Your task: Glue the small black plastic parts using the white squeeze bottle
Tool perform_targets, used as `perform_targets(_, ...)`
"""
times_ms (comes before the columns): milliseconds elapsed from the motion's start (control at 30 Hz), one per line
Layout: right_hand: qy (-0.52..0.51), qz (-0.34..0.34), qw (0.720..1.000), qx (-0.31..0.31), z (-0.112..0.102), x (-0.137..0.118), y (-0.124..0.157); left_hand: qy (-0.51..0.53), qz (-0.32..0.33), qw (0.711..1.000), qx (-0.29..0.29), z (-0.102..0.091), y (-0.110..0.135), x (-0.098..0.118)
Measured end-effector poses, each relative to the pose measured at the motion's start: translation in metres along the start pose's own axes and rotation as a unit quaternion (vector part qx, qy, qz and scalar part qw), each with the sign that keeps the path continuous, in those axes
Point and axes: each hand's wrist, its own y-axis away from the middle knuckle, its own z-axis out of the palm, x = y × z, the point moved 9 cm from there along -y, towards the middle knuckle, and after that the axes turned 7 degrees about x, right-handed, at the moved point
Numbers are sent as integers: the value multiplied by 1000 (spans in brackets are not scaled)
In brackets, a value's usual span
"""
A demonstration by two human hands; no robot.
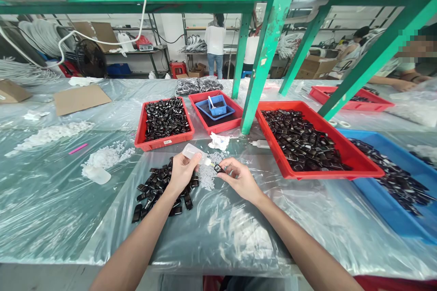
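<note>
My left hand [184, 170] is closed around a translucent squeeze bottle [194, 152], tilted with its narrow tip toward my right hand. Between the fingertips of my right hand [237, 176] is a small black plastic casing [217, 168], with a light mark on its upper face. The bottle's tip is at the casing; whether they touch I cannot tell. A loose pile of black casings [153, 186] lies beside and partly behind my left hand. Small clear pieces [206, 179] are scattered on the plastic sheet beneath both hands.
Red trays [164, 142] [290, 173] of black parts stand beyond my hands and to the right, near a blue tray [385, 209]. Green posts [259, 63] rise from the table. White clear-piece heaps [105, 157] and a pink stick [78, 148] lie left. People [215, 41] are in the background.
</note>
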Motion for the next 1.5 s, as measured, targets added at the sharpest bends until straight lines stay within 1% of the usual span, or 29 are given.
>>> perform_targets(167, 9, -11, 1000, 4, 0, -3, 1, 0, 7, 1000, -4, 1, -1, 1)
perform_targets(367, 38, -56, 998, 17, -3, -9, 2, 10, 7, 1000, -8, 2, -1, 3)
perform_targets(500, 46, -73, 996, 19, -3, -12, 3, 10, 10, 1000, -9, 2, -1, 4)
perform_targets(767, 62, -79, 995, 21, -4, -13, 3, 11, 6, 1000, -16, 2, 0, 0)
perform_targets(1033, 78, -90, 993, 26, -5, -15, 3, 55, -14, 998, -17, 6, 0, 1)
perform_targets(1267, 81, -87, 992, 28, -6, -17, 3, 62, -26, 998, -21, 6, 0, -4)
perform_targets(1500, 93, -85, 992, 26, -6, -17, 3, 69, -52, 996, -7, 5, 0, -10)
